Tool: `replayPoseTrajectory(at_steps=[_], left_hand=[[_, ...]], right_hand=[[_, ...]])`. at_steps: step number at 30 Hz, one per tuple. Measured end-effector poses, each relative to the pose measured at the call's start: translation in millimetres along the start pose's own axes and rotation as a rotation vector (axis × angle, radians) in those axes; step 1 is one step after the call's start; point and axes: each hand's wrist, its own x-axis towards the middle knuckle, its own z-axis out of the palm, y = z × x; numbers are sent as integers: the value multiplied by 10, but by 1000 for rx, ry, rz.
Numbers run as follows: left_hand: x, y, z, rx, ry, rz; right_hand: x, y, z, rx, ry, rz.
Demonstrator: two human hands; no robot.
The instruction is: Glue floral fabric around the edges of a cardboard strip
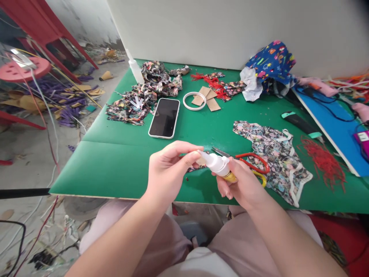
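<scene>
My right hand is closed around a small white glue bottle with a yellow label, tilted so its tapered nozzle points left. My left hand is pinched at the nozzle's tip, with a small beige piece, perhaps cardboard, at its fingertips. Fingers partly hide that piece. Below lies a scrap of floral fabric. Just behind my right hand are scissors with red and yellow handles, partly covered by the hand. They overlap a dark floral fabric piece with white trim.
A phone, white tape roll, cardboard pieces and bunched floral fabric lie on the green table. Another white bottle stands back left. At right are a black-and-teal tool, red threads and a blue board.
</scene>
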Motion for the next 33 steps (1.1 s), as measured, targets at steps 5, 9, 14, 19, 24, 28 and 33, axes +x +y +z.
replayPoseTrajectory(at_steps=[5, 9, 14, 19, 24, 28, 33], left_hand=[[2, -12, -4, -50, -33, 14], [1, -6, -9, -60, -71, 16], [-9, 5, -2, -43, -70, 3], [-15, 23, 10, 4, -44, -17], [-17, 33, 13, -5, -51, -17], [-21, 37, 20, 24, -18, -16], [-26, 31, 32, 10, -1, -80]], right_hand=[[-12, 36, -16, 144, -96, 141], [-3, 36, -48, 202, -161, 223], [4, 30, -58, 265, -231, 317], [-3, 9, -36, 287, -245, 361], [-2, -7, -22, 299, -256, 397], [-11, -9, -5, 269, -224, 373], [-53, -1, 11, -23, 39, 18]])
